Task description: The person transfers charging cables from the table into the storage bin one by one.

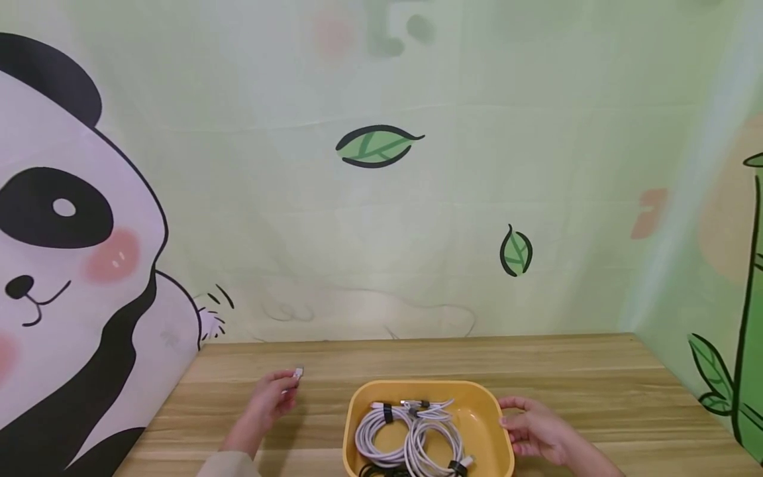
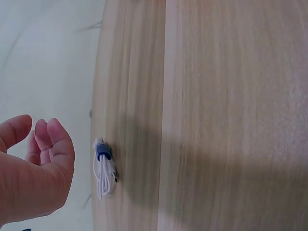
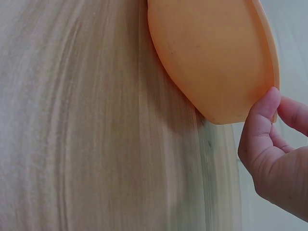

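My left hand (image 1: 271, 399) hovers above the tabletop, fingers loosely bent around nothing. Close by lies a small white cable bundle (image 2: 105, 169) with a dark blue tie, near the back edge of the table in the left wrist view. From the head view, only a white end of that bundle (image 1: 299, 373) shows past my fingertips. With my right hand (image 1: 539, 430) I pinch the right rim of a yellow-orange plastic bin (image 1: 489, 424), thumb on one side and fingers on the other. Inside it are coiled white cables (image 1: 381, 437) with black ties, and some black cable partly out of frame.
The bin stands on a wood-grain table (image 1: 584, 371). Behind the table hangs a pale green backdrop (image 1: 268, 199) printed with a panda, leaves and bamboo, meeting the table's back edge.
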A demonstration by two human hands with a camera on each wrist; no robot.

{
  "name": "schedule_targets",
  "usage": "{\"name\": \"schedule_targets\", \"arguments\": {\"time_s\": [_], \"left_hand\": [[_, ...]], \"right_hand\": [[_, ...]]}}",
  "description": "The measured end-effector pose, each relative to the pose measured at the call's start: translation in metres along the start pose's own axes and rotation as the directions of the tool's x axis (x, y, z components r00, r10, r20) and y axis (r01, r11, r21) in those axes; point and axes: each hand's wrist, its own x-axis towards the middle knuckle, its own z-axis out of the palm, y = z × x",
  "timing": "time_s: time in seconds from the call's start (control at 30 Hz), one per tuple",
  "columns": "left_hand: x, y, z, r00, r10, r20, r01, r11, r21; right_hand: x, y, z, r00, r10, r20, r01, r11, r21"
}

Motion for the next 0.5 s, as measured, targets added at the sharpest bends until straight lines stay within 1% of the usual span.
{"name": "schedule_targets", "arguments": {"time_s": [0.23,0.4,0.5], "left_hand": [[0.0033,-0.0033,-0.0066,0.999,0.012,-0.042,-0.012,1.0,-0.009],[0.0062,-0.0054,-0.0098,0.997,0.0,-0.081,-0.001,1.0,-0.011],[0.0074,-0.0074,-0.011,0.996,0.01,-0.09,-0.012,1.0,-0.017]], "right_hand": [[0.0004,0.0006,-0.0004,1.0,-0.002,0.001,0.002,1.0,0.0],[0.0005,0.0004,-0.0006,1.0,0.001,-0.002,-0.001,1.0,-0.003],[0.0007,0.0004,-0.0007,1.0,-0.001,-0.008,0.001,1.0,-0.006]]}}
